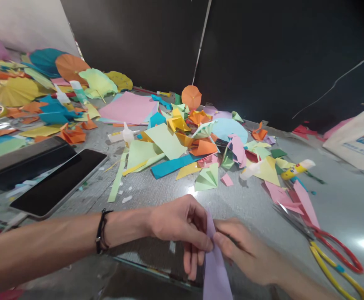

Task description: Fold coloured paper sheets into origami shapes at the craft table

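Note:
A long strip of purple paper [216, 275] hangs over the table's near edge, narrow at its upper end and wider toward the bottom of the view. My left hand [182, 227], with a black bracelet on the wrist, pinches the strip's left side between thumb and fingers. On the opposite side, my right hand [244, 250] grips the same paper with thumb and bent fingers, slightly blurred. Both thumbs nearly meet on the strip. Right of my hands lie scissors [310, 237] with one red and one yellow handle loop, touching pink paper scraps [283, 198].
Coloured paper pieces and a green folded fan [207, 178] cover the table's middle. A yellow glue stick [297, 170] lies at right, near a white bag [357, 141]. A phone [60, 181] with a cable lies at left. A dark panel [263, 54] stands behind.

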Available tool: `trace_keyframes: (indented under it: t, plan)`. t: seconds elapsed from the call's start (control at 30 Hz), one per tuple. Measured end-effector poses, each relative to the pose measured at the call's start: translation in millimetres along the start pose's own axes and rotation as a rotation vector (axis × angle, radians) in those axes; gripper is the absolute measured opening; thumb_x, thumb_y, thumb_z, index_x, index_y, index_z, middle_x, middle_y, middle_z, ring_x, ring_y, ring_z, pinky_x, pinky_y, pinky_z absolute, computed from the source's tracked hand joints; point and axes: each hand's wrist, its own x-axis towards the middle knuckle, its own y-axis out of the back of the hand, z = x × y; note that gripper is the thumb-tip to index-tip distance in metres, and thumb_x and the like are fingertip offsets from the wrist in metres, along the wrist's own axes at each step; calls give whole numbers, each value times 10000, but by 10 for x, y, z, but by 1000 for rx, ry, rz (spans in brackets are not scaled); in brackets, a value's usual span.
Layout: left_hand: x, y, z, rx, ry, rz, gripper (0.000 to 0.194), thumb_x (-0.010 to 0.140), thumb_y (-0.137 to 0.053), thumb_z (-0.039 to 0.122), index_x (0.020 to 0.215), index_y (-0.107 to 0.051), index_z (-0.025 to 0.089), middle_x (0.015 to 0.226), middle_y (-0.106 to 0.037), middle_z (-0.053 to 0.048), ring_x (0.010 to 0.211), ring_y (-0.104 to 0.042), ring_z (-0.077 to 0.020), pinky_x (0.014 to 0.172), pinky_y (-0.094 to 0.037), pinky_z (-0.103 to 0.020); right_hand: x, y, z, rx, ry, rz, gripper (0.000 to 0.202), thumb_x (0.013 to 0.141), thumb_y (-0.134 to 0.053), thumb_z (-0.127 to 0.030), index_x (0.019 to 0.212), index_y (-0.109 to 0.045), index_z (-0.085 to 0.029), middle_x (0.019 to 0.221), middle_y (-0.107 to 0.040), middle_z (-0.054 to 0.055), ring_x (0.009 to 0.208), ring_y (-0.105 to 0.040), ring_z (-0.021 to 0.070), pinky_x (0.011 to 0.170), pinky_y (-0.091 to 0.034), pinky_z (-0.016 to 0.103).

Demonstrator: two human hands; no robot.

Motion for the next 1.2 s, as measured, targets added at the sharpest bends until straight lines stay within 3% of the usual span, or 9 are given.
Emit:
trace_keyframes:
  t: [0.4,0.67,0.97,1.2]
  plan:
    - [38,32,-44,51,-60,61,276,790,-862,344,829,-700,124,617,-726,-20,503,-724,-158,510,-606,-215,91,-41,38,14,33,91,456,1101,-327,-459,713,-379,-225,638,-386,-42,586,-385,127,580,-292,283]
    - [17,-29,-20,35,9,-11,229,786,-846,289,767,-672,141,585,-706,1,458,-702,-139,486,-606,-186,52,-79,33,22,-2,56,488,1102,-340,-492,702,-376,-216,635,-388,-45,596,-383,121,604,-294,288]
    - [42,-38,-31,4,-25,16,271,764,-872,321,737,-674,136,580,-713,-18,460,-711,-159,477,-610,-199,86,-87,30,96,18,109,540,1095,-289,-572,676,-312,-232,616,-293,-52,569,-314,122,552,-265,283]
    - [47,-27,-92,23,38,-28,282,735,-895,317,711,-680,137,577,-715,-14,405,-681,-154,443,-593,-197,87,-99,26,77,43,122,509,1101,-311,-511,675,-310,-231,608,-300,-59,559,-323,118,564,-277,281]
